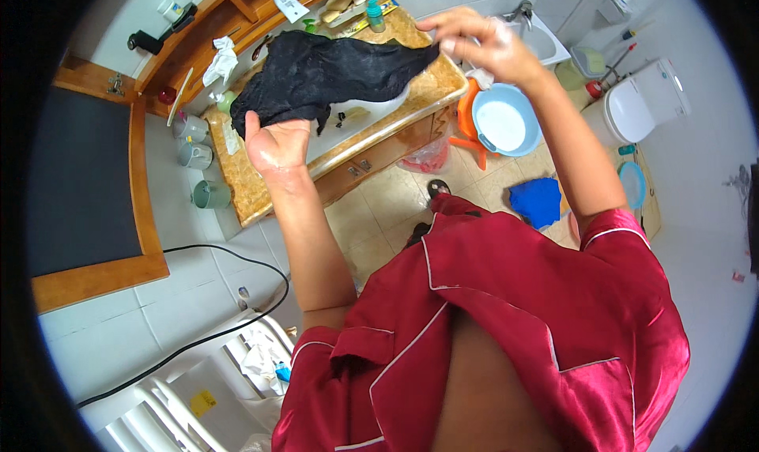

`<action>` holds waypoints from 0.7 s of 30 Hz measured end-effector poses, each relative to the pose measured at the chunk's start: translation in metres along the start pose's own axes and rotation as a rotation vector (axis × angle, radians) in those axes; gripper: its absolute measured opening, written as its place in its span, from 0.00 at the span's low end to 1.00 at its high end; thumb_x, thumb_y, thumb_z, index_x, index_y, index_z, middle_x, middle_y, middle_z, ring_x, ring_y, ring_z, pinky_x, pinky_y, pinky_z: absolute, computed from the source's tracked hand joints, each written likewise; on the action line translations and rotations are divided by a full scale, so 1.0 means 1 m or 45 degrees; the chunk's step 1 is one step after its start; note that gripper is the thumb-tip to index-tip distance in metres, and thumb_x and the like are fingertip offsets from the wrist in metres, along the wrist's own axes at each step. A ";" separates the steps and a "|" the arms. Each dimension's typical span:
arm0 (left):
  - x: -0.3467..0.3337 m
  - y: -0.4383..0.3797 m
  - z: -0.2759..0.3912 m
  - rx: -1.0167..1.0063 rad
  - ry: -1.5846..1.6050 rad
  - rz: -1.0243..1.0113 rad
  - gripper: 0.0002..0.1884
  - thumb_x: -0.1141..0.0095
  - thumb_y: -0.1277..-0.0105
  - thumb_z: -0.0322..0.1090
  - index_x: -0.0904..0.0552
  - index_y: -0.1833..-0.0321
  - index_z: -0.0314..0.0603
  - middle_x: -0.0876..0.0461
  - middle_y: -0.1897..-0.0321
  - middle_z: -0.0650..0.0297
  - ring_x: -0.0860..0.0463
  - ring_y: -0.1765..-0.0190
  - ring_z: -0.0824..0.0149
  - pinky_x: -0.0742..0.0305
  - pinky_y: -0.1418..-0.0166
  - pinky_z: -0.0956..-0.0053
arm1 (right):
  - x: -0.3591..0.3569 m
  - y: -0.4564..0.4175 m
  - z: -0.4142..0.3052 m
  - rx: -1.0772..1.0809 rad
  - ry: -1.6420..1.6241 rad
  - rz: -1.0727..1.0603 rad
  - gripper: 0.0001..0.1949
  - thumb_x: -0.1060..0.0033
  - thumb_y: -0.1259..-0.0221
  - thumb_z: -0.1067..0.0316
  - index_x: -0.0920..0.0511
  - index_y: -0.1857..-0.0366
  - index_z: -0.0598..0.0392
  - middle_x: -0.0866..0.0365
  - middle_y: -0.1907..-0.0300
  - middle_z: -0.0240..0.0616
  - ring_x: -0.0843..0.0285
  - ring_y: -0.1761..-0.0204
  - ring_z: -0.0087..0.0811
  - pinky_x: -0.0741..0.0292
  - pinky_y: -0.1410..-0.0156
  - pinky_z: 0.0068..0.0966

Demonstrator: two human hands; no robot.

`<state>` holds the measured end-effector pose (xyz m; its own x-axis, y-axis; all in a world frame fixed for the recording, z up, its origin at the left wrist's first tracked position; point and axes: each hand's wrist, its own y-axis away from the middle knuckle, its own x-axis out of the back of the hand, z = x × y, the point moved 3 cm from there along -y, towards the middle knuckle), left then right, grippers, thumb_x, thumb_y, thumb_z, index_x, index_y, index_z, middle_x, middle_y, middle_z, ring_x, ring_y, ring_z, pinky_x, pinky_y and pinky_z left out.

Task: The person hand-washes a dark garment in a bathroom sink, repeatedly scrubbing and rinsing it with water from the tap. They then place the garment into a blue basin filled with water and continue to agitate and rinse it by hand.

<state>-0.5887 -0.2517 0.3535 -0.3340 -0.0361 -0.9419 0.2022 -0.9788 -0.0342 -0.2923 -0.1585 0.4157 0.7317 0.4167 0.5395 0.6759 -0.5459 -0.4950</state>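
A wet-looking black cloth [338,67], perhaps a garment, is stretched in the air above the white washbasin [388,105] and the tan marble-patterned counter [442,84]. At its near left end is my left hand [276,147], palm up, with the thumb in front and the fingers hidden behind the fabric. The far right corner is pinched between the thumb and fingers of my right hand [489,46], which has white suds on its back. My left palm and wrist look wet. Much of the basin is hidden under the cloth.
A blue tub [506,120] of whitish liquid rests on an orange stool [467,111]. Cups [211,194] line the counter's left end; a pump bottle [375,16] stands at its back. A toilet [634,111] is at right, a white rack [195,393] lower left.
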 end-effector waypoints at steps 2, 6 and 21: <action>-0.008 0.000 -0.001 0.050 0.153 -0.146 0.32 0.81 0.27 0.50 0.43 0.30 0.32 0.44 0.28 0.51 0.47 0.26 0.51 0.55 0.25 0.51 | -0.022 0.042 0.010 -0.042 0.073 0.002 0.06 0.40 0.41 0.68 0.18 0.62 0.54 0.27 0.42 0.42 0.31 0.41 0.32 0.32 0.39 0.29; -0.039 0.006 -0.019 0.080 0.383 -0.051 0.33 0.81 0.27 0.52 0.40 0.31 0.32 0.41 0.30 0.51 0.43 0.28 0.51 0.51 0.27 0.50 | -0.089 0.095 0.051 -0.338 -0.445 -0.027 0.07 0.40 0.42 0.67 0.19 0.62 0.55 0.33 0.37 0.44 0.33 0.39 0.30 0.34 0.39 0.28; -0.088 0.056 -0.079 -0.169 0.324 0.268 0.28 0.74 0.28 0.49 0.33 0.37 0.32 0.32 0.38 0.48 0.34 0.35 0.49 0.40 0.33 0.47 | -0.108 0.116 0.029 -0.529 -1.860 0.707 0.13 0.43 0.41 0.71 0.24 0.54 0.64 0.19 0.54 0.46 0.19 0.54 0.31 0.24 0.46 0.26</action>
<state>-0.4750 -0.2870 0.4084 -0.0361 -0.1664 -0.9854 0.3654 -0.9200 0.1420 -0.2903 -0.2457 0.2804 0.4842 0.2786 -0.8294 0.4212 -0.9051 -0.0581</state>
